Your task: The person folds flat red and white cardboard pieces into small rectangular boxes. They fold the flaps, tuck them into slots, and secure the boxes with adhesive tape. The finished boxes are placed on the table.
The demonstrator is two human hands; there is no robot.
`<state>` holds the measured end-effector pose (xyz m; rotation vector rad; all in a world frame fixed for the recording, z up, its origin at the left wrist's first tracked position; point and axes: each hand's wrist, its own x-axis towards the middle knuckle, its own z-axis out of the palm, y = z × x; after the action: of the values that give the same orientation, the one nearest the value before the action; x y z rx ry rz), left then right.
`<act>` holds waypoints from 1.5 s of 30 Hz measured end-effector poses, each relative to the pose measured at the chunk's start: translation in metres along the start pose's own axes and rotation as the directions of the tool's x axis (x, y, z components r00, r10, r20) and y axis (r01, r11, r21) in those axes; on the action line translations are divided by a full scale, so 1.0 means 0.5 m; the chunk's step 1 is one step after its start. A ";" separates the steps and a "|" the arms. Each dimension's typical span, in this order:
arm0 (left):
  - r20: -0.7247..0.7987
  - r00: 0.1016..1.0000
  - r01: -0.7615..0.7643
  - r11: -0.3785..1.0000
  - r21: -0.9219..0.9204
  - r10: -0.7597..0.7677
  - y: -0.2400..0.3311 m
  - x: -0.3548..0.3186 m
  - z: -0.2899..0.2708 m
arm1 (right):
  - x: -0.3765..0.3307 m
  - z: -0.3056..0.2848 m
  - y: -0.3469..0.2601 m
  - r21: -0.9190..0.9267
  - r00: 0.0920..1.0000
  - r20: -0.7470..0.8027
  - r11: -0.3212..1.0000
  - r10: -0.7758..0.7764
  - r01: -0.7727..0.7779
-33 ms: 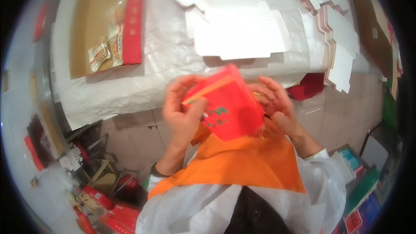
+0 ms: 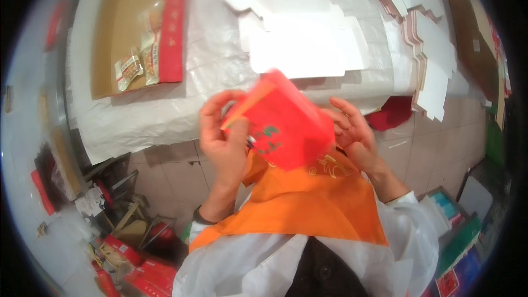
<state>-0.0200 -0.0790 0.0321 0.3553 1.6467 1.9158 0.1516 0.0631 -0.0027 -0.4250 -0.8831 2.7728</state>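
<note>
A red paper carton with green print and a yellow-orange edge strip is held tilted in front of my orange apron. My left hand grips its left side, the thumb on the printed face and the fingers behind. At the carton's right edge is my right hand. Its index finger is raised off the carton, while other fingertips go behind the edge and are partly hidden. Just beyond the carton, flat white cardboard blanks lie on the covered table.
An open brown box with a red side flap stands on the table at left, several wrapped snack packets inside. More stacked cardboard blanks lie at right. Red boxes and a metal-framed item are low at left.
The carton has shifted slightly left and upward and turned a little, with my left hand moving left along with it. My right hand stays nearly in place. More of the apron's print shows.
</note>
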 end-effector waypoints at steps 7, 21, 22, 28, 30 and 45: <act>-0.125 0.989 0.055 0.981 -0.184 -0.079 -0.055 -0.005 0.075 | 0.082 0.037 0.008 -0.293 0.954 -0.256 0.953 -0.160 0.081; 0.429 0.903 -0.206 0.880 0.428 0.004 -0.064 0.001 0.040 | 0.072 -0.002 -0.046 -0.887 0.974 0.225 0.421 0.036 0.190; 0.445 0.895 -0.213 0.877 0.431 -0.002 -0.071 0.000 0.038 | 0.068 0.001 -0.041 -0.889 0.986 0.162 0.440 0.046 0.126; 0.430 0.900 -0.043 0.968 0.248 -0.071 -0.105 -0.019 0.042 | 0.071 -0.015 -0.043 -0.787 0.993 0.034 0.615 0.111 -0.042; 0.449 0.891 -0.024 0.979 0.202 -0.071 -0.101 -0.018 0.043 | 0.073 -0.016 -0.044 -0.749 0.993 -0.007 0.657 0.121 -0.085; 0.443 0.896 0.006 0.996 0.084 -0.042 -0.083 0.005 0.048 | 0.067 -0.002 -0.119 -0.925 0.998 -0.057 0.378 -0.018 -0.046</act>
<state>0.0016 -0.0554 -0.0038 0.7430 1.4111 1.5992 0.1266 0.1204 0.0247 -0.6415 -2.4041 1.9061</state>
